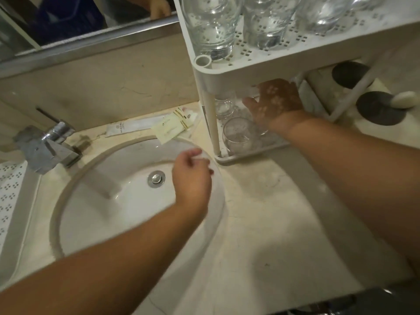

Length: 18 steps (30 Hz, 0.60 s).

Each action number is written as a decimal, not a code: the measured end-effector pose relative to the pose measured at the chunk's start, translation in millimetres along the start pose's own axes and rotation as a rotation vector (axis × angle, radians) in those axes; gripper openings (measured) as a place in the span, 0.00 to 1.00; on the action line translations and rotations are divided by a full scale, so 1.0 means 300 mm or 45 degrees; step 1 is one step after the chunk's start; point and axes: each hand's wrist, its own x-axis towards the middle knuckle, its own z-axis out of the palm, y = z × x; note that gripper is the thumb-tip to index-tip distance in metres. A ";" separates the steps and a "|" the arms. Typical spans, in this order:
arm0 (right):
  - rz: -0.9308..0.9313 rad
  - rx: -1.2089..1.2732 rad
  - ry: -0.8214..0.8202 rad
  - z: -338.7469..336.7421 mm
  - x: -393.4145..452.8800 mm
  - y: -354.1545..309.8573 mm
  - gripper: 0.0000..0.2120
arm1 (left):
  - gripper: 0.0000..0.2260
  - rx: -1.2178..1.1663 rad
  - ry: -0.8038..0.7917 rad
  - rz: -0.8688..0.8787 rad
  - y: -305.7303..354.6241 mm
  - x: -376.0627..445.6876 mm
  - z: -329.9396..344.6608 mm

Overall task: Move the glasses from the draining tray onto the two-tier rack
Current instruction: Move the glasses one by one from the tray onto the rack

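Observation:
The white two-tier rack (211, 73) stands on the counter at the upper right. Several clear glasses (211, 26) stand on its perforated top tier. My right hand (275, 103) reaches under the top tier into the lower tier and grips a glass (263, 131) from above; its fingertips are hidden by the shelf. Two more glasses stand on the lower tier, one in front (238, 135) and one behind (223, 105). My left hand (192, 176) hovers over the sink with its fingers loosely curled and holds nothing. The white perforated draining tray (11, 192) shows at the far left edge.
A round white sink (109, 201) with a metal tap (47, 146) fills the left middle. Sachets and packets (168, 128) lie on the beige counter behind the sink. Two dark round lids (379, 108) and a soap bar sit right of the rack. A mirror runs along the back.

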 end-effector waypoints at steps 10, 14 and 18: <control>-0.040 0.027 -0.161 -0.042 -0.064 0.109 0.32 | 0.15 0.723 -0.472 1.110 0.046 -0.129 0.081; -0.051 -0.007 -0.155 -0.020 -0.065 0.133 0.36 | 0.20 1.033 -0.449 1.190 0.129 -0.059 0.148; -0.045 -0.101 -0.153 0.003 -0.053 0.160 0.37 | 0.26 1.405 -0.465 1.115 0.164 -0.007 0.221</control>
